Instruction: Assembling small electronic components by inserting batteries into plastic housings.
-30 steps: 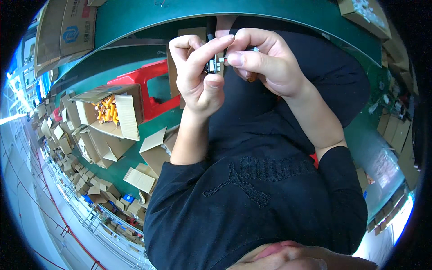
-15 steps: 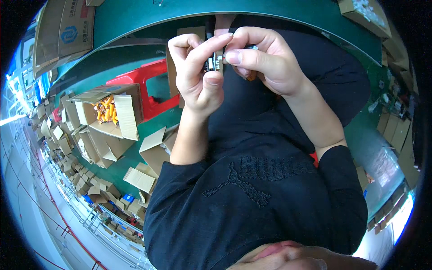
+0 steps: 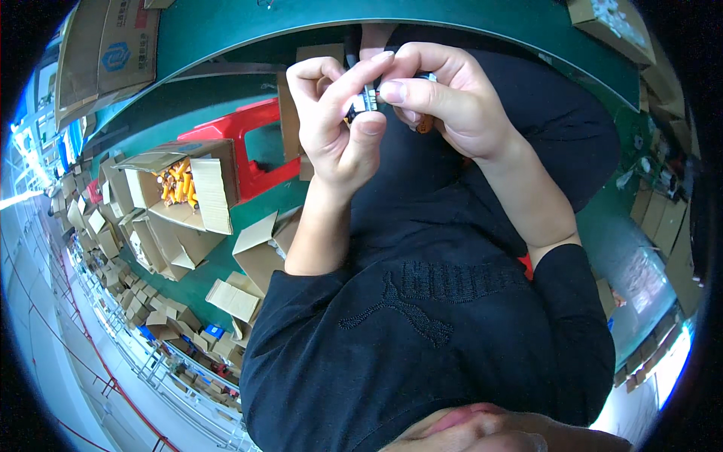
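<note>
At left, an open carton (image 3: 212,197) of orange cylinders (image 3: 178,183), beside a red stool (image 3: 242,129). Next, pinched between thumb and fingers of the left hand (image 3: 336,128), a small electronic part (image 3: 366,102), above the lap. Then, curled in the right hand (image 3: 456,102), an orange piece (image 3: 425,124), partly hidden; impossible to tell whether touching the part.

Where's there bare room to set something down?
The visible green tabletop looks bare between the big cardboard box at left and the box of white parts at right, save a small item at the picture's top edge. It's crowded on the floor around the red stool and open box of orange parts, and tight between the left hand and right hand.
</note>
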Available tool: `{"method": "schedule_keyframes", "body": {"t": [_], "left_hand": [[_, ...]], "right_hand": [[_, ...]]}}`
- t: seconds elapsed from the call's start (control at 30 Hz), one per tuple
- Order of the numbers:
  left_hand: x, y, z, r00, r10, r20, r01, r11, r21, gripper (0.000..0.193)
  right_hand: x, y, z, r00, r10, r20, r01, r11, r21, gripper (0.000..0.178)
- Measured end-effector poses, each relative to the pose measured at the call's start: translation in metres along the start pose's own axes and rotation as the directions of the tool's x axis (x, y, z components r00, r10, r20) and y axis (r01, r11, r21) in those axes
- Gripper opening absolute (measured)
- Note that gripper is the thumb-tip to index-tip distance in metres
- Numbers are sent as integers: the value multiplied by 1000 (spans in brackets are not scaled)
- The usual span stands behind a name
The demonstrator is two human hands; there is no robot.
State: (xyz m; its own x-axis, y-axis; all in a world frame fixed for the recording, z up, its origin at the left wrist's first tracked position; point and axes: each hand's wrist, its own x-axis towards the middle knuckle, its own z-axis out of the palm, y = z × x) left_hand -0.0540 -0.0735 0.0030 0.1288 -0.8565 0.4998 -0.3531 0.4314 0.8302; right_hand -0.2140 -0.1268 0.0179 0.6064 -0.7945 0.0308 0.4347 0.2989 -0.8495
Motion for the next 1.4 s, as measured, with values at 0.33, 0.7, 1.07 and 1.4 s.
{"method": "schedule_keyframes", "body": {"t": [0.33, 0.7, 1.07, 1.4], "left_hand": [[-4, -4, 4, 1000, 10, 6, -10, 1000, -21, 51], [1, -10, -5, 999, -14, 51, 19, 995, -100, 46], [-1, -10, -6, 990, -135, 32, 139, 956, -258, 33], [-2, -11, -7, 984, -165, 70, 178, 942, -285, 30]], "right_hand": [[0, 5, -1, 999, -42, -23, 42, 999, -3, 10], [4, 3, -1, 991, -96, -96, 87, 991, -98, 11], [3, -2, -7, 958, -288, 3, 255, 843, -474, 8], [2, -4, -5, 942, -333, 40, 317, 846, -428, 7]]}}
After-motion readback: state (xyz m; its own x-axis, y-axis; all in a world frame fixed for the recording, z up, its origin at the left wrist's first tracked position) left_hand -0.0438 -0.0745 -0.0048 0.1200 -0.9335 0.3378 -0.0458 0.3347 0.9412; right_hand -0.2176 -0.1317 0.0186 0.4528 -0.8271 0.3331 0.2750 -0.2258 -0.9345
